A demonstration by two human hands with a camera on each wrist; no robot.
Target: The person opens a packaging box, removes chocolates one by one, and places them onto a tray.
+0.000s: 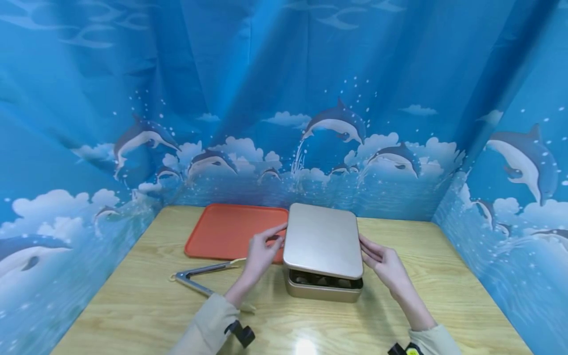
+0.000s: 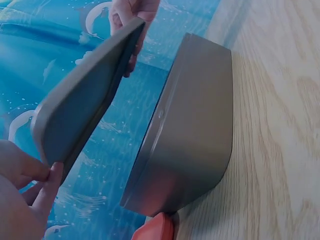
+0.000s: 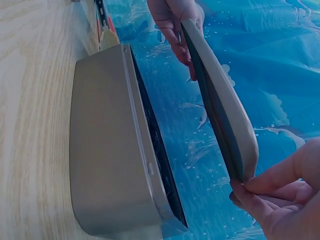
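Observation:
A silvery metal lid (image 1: 324,240) hangs above a rectangular metal tin (image 1: 325,293), with a gap between them in both wrist views. My left hand (image 1: 261,251) pinches the lid's left edge; in the left wrist view its thumb and fingers (image 2: 47,192) grip the rim. The lid's right edge is pinched by my right hand (image 1: 386,264), whose fingertips (image 3: 245,192) show on the rim in the right wrist view. Dark contents (image 1: 326,280) show through the slot at the tin's front; the lid hides most of them.
An orange-red tray (image 1: 235,227) lies at the back left, partly behind the lid. Metal tongs (image 1: 195,278) with pale tips lie spread on the wooden table (image 1: 146,296) beside my left forearm. A blue dolphin-print curtain (image 1: 266,98) encloses the back and sides.

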